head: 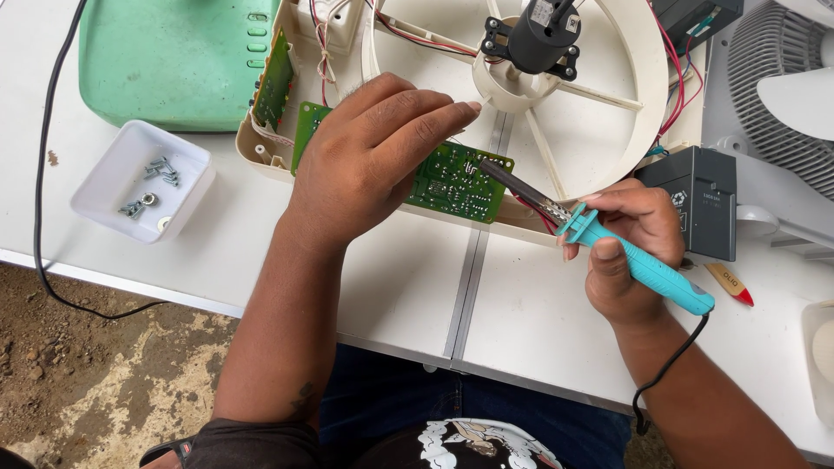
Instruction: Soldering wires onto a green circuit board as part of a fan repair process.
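**A:** Start with the big shapes. Your white table [408, 287] carries the cream fan housing [608, 130], its round frame lying flat with the black motor [534, 39] at the hub. A green cover [174, 61] sits at the far left corner, a grey fan grille [782, 95] at the far right.

**B:** And where is the board?

**A:** The green circuit board [460, 182] lies at the near edge of the housing, its long axis running left to right across your view, tilting slightly down to the right. Your left hand [373, 161] lies over its left part, palm down, fingers together and stretched toward the housing hub, pressing rather than pinching.

**B:** The iron?

**A:** Your right hand [630, 230] has the teal soldering iron [638, 265] pinched pen-style between thumb and fingers, near the collar. The shaft points up and to the left, and its dark tip touches the board's upper right area, just beside your left fingertips. So the board lies up and left of your right grip; the left hand is the nearer one, being on it already.

**B:** Smaller things?

**A:** A black battery block [695, 195] just behind your right hand, a white tray [113, 204] with screws [161, 169] well to the left, and a small red-tipped tool [730, 285] beside the iron's handle.
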